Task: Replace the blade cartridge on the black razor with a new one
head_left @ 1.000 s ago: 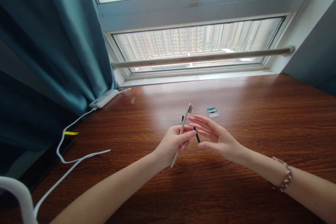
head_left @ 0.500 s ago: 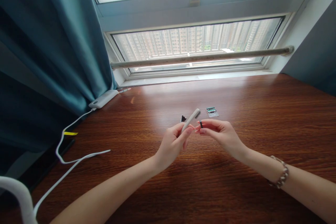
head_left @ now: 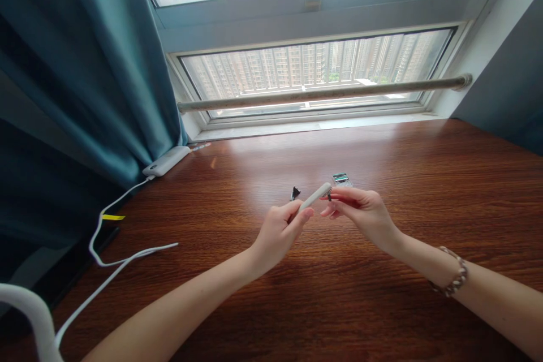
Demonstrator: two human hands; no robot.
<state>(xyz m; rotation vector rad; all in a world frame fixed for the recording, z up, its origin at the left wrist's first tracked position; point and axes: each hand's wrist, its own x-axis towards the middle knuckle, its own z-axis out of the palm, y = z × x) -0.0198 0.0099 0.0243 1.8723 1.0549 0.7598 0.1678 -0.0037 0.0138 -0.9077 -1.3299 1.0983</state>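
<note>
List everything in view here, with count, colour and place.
toothbrush: 1, off-white, in left hand
small strip: 1, dark, at right hand
small object: 1, black, on table beyond left hand
flat case: 1, clear with green and dark bands, beyond right hand
box-shaped device: 1, white, by curtain
cable: at least 1, white, left
flat strip: 1, yellow, beside cable
curved tube: 1, white, lower-left corner
table: 1, reddish brown, centre
curtain: count unclear, blue-green, left
window: 1, pale frame, far side
rail: 1, off-white, across window
bracelet: 1, brown and white, right arm
left hand, right hand: 2, bare, above table
</note>
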